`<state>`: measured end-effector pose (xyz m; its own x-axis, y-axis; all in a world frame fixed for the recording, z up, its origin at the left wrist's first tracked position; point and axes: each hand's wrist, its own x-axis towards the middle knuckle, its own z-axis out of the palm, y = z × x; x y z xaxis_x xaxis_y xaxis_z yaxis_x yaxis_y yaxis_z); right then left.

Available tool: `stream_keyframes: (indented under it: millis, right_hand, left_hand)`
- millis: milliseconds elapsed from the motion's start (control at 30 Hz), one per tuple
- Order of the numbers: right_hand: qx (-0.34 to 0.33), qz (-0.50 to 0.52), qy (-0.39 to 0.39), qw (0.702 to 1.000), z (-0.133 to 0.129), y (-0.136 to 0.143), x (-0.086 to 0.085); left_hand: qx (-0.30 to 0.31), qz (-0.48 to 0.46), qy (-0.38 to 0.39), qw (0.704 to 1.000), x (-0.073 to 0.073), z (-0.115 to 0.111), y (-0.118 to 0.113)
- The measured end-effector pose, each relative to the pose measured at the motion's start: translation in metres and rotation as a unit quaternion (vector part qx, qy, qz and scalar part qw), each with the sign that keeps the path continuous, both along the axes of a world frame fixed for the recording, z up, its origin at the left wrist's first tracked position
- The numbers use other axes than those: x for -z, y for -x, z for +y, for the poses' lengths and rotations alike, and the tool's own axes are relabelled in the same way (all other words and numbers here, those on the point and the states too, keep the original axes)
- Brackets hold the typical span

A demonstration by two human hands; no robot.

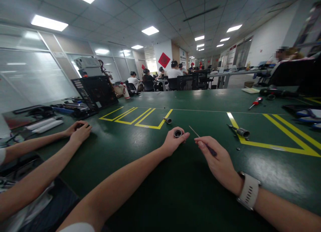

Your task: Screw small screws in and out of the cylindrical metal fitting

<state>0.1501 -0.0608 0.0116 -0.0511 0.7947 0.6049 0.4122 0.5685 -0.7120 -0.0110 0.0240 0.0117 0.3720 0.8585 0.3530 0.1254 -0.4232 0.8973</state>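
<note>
My left hand (173, 142) is closed around a round, hollow metal part (178, 134), its dark opening facing up toward me. In my right hand (215, 156) is a thin screwdriver (210, 149) with a dark handle; its slender shaft points up and left toward the metal part, without touching it. Just beyond my left hand lies a small metal part with a cup-like end (169, 120). Farther right, a larger cylindrical metal part with a thin stem (242, 132) rests across a yellow tape line. A tiny dark piece (238, 149) sits near it.
A co-worker's hands (80, 130) hold something dark at the left of the green table (120, 158). A black equipment case (96, 89) stands behind them. A red screwdriver (255, 103), a dark power tool (274, 92) and blue-handled tools (309, 116) lie at right.
</note>
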Motion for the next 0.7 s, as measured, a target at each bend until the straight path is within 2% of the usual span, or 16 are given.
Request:
stream_keyframes:
  millis: [133,267,500,600,700]
  right_hand:
    - [0.012,-0.023,-0.007,1.000,0.001,0.002,-0.002]
    - [-0.003,-0.070,0.015,0.997,0.000,0.007,-0.004]
    - [0.011,-0.139,0.021,0.990,0.002,0.008,0.002]
    - [0.013,-0.156,0.013,0.988,0.003,0.005,0.001]
    - [0.021,-0.160,-0.020,0.987,0.007,-0.001,-0.004]
  left_hand:
    - [0.049,0.089,-0.064,0.993,0.002,-0.007,-0.004]
    - [0.089,0.169,-0.097,0.977,0.003,-0.015,-0.006]
    - [0.119,0.237,-0.133,0.955,0.003,-0.021,-0.009]
    - [0.122,0.241,-0.130,0.954,0.003,-0.022,-0.010]
    - [0.100,0.222,-0.165,0.956,0.003,-0.022,-0.010]
